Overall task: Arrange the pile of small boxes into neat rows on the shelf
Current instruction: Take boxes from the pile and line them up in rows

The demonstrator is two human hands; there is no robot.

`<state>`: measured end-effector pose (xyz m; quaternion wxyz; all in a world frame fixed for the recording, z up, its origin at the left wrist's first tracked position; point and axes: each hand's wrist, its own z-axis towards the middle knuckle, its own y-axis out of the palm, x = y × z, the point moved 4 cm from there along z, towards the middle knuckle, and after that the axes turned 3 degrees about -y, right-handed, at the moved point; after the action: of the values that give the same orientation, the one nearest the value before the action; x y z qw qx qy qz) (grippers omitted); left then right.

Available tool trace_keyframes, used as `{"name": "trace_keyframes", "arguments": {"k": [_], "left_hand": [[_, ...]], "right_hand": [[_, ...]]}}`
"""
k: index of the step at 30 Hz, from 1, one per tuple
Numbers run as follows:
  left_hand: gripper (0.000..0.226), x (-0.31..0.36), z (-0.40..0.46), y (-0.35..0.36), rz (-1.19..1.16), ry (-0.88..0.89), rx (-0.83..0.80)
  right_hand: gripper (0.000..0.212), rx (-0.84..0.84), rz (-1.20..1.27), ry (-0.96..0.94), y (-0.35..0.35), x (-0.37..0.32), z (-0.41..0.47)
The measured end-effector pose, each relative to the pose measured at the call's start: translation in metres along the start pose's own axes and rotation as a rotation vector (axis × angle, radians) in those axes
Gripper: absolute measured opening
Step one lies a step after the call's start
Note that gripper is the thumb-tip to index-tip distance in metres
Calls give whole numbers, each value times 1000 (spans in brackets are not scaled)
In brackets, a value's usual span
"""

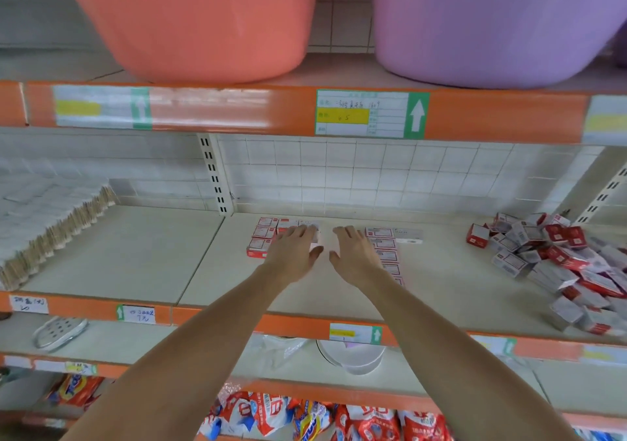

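hands first: left hand (294,252) lies flat with fingers straight and close together, palm down, fingertips resting on the boxes of the left block (268,235), a small group of red-and-white boxes laid flat in short rows near the back of the shelf (441,291). right hand (354,254) is likewise spread flat, fingers straight, clasping nothing; its outer edge sits against the right column (386,254) of boxes, which runs from the back toward the front. the two thumbs point at each other across a narrow gap of bare shelf (whether any box lies under the palms cannot be told, since the hands cover that spot). the near end of the right column is hidden behind the right forearm.

loose pile (556,264) of the same boxes lies jumbled well apart at the right, some tilted, some on their sides, cut off by the frame edge. print on the boxes is too small to read.

above, an orange basin (203,23) and a purple basin (492,26) sit on the upper shelf, both cropped at the top. a bundle of thin sticks (51,230) lies at far left, blurred.
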<state>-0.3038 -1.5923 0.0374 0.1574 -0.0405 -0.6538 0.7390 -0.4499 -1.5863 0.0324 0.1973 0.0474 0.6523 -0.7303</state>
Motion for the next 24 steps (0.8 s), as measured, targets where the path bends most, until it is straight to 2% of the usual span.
{"name": "trace_keyframes", "arguments": {"k": [5, 14, 24], "left_hand": [[55, 61, 23, 5, 20, 107, -72], [49, 195, 52, 20, -24, 293, -91], [48, 320, 59, 37, -4, 401, -96]], "right_hand": [[53, 37, 3, 135, -29, 62, -24], [53, 100, -54, 307, -92, 176, -93], [40, 260, -45, 416, -148, 276, -156]]}}
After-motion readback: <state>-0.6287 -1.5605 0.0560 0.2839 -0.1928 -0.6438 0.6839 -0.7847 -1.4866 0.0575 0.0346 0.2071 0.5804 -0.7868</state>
